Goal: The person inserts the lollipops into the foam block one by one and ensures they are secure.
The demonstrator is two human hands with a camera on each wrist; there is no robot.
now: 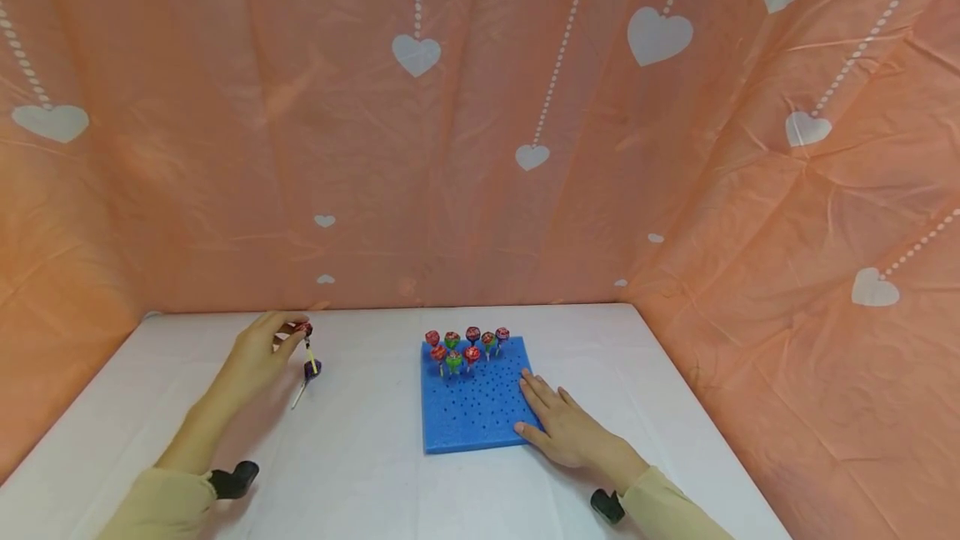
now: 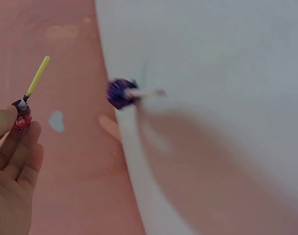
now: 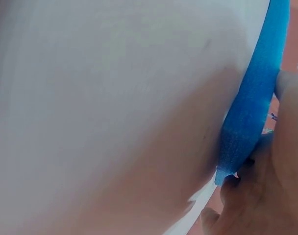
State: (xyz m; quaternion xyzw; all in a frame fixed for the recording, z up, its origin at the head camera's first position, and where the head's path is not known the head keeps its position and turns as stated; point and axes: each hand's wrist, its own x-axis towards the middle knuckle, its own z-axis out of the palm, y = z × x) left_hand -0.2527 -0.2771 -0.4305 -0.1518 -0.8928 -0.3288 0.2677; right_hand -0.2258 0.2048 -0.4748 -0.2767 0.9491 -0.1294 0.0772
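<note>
My left hand pinches a red-wrapped lollipop by its head between thumb and fingers, its yellow stick pointing away from the fingers. On the table below lies a purple lollipop with a white stick. My right hand rests with extended fingers on the right edge of a blue foam board full of small holes. Several red, green and dark-wrapped lollipops stand upright in the board's far rows. In the right wrist view, fingers lie against the side of the foam board.
A white-covered table carries everything. Orange curtains with white hearts hang behind it and along the sides. A black device sits at the left wrist, another black device at the right wrist.
</note>
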